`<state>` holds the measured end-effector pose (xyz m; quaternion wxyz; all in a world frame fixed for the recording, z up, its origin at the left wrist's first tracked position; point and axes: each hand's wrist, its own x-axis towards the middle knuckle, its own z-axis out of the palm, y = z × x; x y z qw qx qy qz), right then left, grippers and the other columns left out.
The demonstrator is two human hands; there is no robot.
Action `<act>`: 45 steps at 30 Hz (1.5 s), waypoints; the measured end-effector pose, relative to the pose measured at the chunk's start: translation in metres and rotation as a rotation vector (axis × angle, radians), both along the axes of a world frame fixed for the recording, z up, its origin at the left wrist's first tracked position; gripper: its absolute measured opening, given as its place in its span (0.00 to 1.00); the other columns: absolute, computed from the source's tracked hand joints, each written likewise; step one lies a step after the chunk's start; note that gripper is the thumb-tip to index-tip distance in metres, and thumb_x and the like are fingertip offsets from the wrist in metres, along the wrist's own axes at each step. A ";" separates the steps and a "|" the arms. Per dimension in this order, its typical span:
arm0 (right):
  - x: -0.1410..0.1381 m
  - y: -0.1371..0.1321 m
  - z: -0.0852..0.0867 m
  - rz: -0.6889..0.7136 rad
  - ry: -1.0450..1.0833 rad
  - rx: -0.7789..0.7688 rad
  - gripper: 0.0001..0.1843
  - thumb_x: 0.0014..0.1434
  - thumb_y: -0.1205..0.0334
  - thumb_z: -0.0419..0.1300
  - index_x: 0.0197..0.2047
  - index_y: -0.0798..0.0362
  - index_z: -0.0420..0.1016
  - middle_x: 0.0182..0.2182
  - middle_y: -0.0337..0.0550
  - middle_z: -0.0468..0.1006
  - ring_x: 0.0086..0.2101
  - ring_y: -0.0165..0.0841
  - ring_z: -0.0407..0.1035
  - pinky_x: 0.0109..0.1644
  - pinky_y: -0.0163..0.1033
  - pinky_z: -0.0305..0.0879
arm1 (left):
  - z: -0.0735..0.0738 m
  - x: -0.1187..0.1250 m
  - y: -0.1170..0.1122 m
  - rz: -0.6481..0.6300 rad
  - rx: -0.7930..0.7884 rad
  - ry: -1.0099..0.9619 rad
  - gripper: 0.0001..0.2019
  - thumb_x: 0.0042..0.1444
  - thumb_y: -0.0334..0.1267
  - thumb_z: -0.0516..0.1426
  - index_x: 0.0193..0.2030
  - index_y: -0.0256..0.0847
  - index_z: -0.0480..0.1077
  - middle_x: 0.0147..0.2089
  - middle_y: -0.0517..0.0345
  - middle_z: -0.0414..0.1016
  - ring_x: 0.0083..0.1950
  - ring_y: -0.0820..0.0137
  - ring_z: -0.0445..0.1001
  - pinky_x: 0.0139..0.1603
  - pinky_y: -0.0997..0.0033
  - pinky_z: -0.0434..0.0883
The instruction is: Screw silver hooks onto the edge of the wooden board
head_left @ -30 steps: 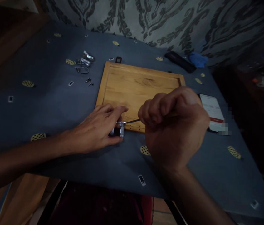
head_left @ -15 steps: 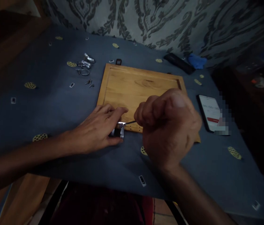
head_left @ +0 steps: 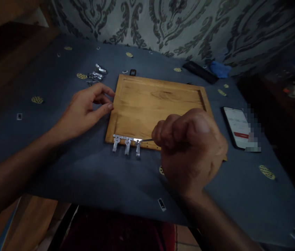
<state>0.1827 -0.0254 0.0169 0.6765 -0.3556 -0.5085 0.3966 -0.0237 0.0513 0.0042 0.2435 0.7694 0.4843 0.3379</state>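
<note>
A wooden board (head_left: 150, 104) with a raised rim lies flat on the blue tablecloth (head_left: 58, 157). Three metal hooks (head_left: 126, 143) hang side by side over its near edge. My right hand (head_left: 189, 150) is closed around a thin screwdriver (head_left: 146, 140), whose tip rests at the rightmost hook. My left hand (head_left: 84, 109) hovers by the board's left edge with thumb and forefinger pinched together; what they hold, if anything, is too small to name.
A heap of loose metal hooks and screws (head_left: 96, 74) lies at the back left. A phone (head_left: 237, 127) with a lit screen sits right of the board. A dark flat object (head_left: 199, 71) and a blue cloth (head_left: 219, 68) lie near the patterned wall.
My left hand has let go of the hooks at the board's near edge and moved up and left beside the board. The three hooks now show. My right hand stays with the screwdriver.
</note>
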 end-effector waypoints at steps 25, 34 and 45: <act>0.004 -0.003 -0.004 0.057 0.026 -0.001 0.23 0.70 0.57 0.54 0.22 0.50 0.62 0.18 0.33 0.56 0.21 0.29 0.55 0.24 0.37 0.54 | -0.046 -0.055 0.057 0.182 0.069 0.076 0.17 0.62 0.30 0.55 0.57 0.40 0.69 0.52 0.51 0.80 0.57 0.61 0.75 0.62 0.52 0.70; 0.005 -0.003 -0.006 0.073 0.017 0.003 0.22 0.71 0.57 0.53 0.23 0.50 0.62 0.18 0.34 0.57 0.21 0.29 0.56 0.24 0.37 0.54 | -0.048 -0.051 0.054 0.122 0.091 0.149 0.21 0.63 0.28 0.50 0.61 0.43 0.65 0.47 0.53 0.82 0.55 0.61 0.76 0.60 0.55 0.69; 0.008 -0.005 -0.009 0.089 0.012 -0.001 0.23 0.72 0.56 0.53 0.24 0.50 0.62 0.19 0.33 0.56 0.22 0.29 0.56 0.25 0.37 0.54 | -0.055 -0.049 0.058 0.088 0.128 0.188 0.12 0.68 0.36 0.55 0.55 0.38 0.70 0.43 0.55 0.77 0.47 0.63 0.76 0.53 0.56 0.73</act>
